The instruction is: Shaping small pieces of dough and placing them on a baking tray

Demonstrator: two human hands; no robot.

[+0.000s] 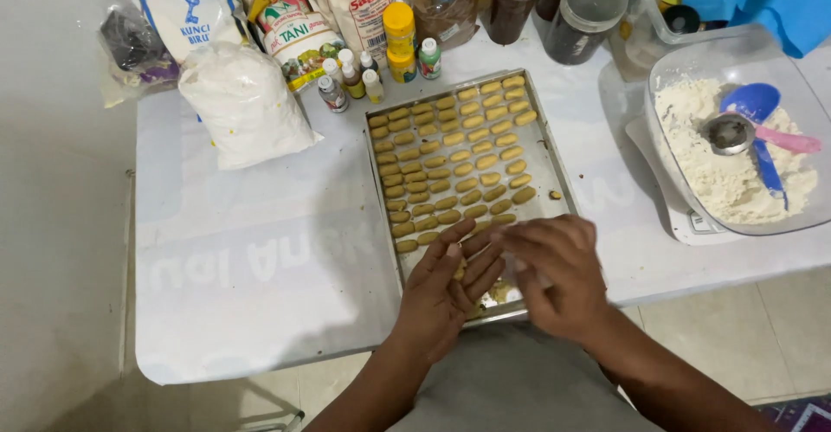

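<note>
Step in hand, as judged from the pose: rolling a small piece of dough (460, 269) between the palms over the near end of the tray (561, 165). Keep pressure light and even so the piece comes out the same oval as the pieces (454, 157) already laid in rows. Work above the tray so that crumbs fall on metal, not on the desk (260, 250). Set each new piece in line, apart from its neighbours.

Left hand (446, 289): palm up, fingers extended and flat, nearly closed together, tips pointing away toward the rows. A yellowish bit of dough shows at the palm's edge; most of it is hidden.

Right hand (558, 272): palm down, fingers loosely curved, fingertips meeting those of the left. Whether it grips anything cannot be told.

Both forearms enter from the near edge, converging above the tray's near end.
</note>
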